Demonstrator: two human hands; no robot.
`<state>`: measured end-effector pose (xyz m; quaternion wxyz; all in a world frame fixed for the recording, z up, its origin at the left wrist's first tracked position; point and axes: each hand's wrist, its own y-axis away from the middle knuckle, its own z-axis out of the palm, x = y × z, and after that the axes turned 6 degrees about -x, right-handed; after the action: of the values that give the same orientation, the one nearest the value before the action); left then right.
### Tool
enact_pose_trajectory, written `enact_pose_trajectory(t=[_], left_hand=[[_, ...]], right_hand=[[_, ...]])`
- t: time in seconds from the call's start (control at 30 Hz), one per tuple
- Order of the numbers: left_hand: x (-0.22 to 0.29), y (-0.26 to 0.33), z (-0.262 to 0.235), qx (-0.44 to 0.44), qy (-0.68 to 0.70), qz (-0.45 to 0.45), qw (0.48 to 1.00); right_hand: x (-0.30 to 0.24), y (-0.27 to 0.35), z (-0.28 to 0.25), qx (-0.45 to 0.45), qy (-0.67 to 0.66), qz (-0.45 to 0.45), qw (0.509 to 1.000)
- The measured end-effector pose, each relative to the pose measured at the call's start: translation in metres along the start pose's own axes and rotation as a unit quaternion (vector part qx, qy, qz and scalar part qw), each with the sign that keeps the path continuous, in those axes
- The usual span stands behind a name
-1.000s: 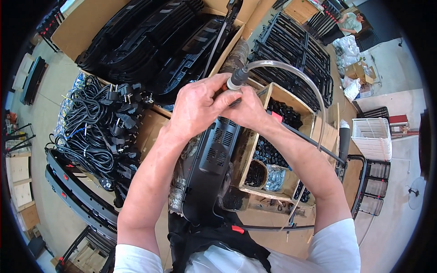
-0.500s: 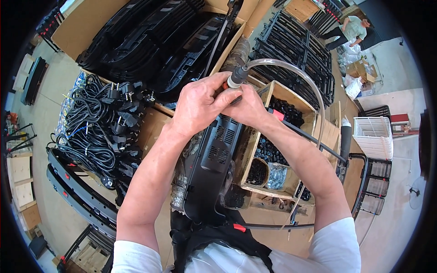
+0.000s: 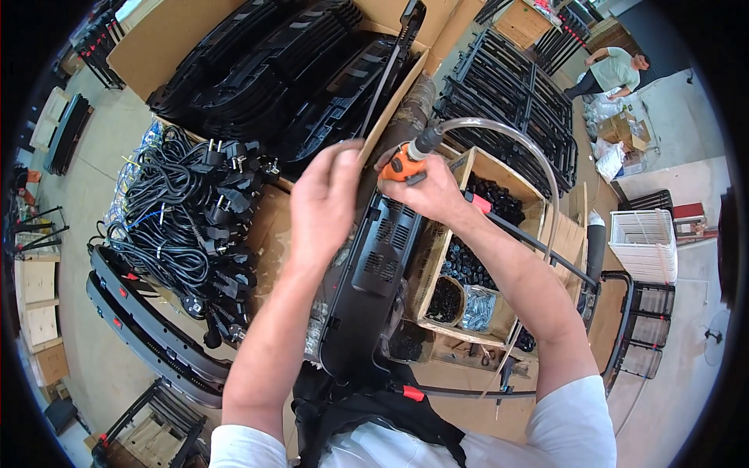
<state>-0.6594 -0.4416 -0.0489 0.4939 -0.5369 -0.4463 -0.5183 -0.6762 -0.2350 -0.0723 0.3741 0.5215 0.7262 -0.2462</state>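
Observation:
My right hand (image 3: 437, 193) grips an orange and black air screwdriver (image 3: 406, 164), held over the far end of a long black plastic panel (image 3: 349, 316) with vent slots. A clear hose (image 3: 538, 148) curves from the tool's grey connector to the right and down. The tool's tip is hidden. My left hand (image 3: 323, 204) is beside the tool on its left, apart from it and slightly blurred, with fingers loosely stretched out and nothing seen in them. The panel lies lengthwise in front of my body, its near end by my black apron (image 3: 351, 409).
To the left are bundled black power cords (image 3: 179, 210) and curved black frame parts (image 3: 148, 335). A cardboard box (image 3: 136, 58) of black panels stands beyond. At right, a wooden box (image 3: 425, 292) holds black parts and screws. Another person (image 3: 624, 70) stands at the far right.
My left hand has let go of the tool and moved away to the left. The orange body of the screwdriver now shows in my right hand. The view has shifted slightly.

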Motion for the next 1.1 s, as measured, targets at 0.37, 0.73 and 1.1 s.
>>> enact_pose_trajectory(t=[0.37, 0.73, 1.1], left_hand=[[-0.044, 0.168, -0.018, 0.026, 0.449, -0.369, 0.813], [-0.07, 0.223, -0.008, -0.044, 0.443, -0.423, 0.789], [-0.115, 0.248, 0.074, -0.249, 0.226, -0.534, 0.776]], right_hand=[[-0.005, 0.005, 0.005, 0.027, -0.12, 0.063, 0.99], [0.018, -0.001, 0.008, 0.0, -0.096, 0.063, 0.993], [-0.098, 0.182, -0.05, 0.236, -0.186, 0.025, 0.953]])
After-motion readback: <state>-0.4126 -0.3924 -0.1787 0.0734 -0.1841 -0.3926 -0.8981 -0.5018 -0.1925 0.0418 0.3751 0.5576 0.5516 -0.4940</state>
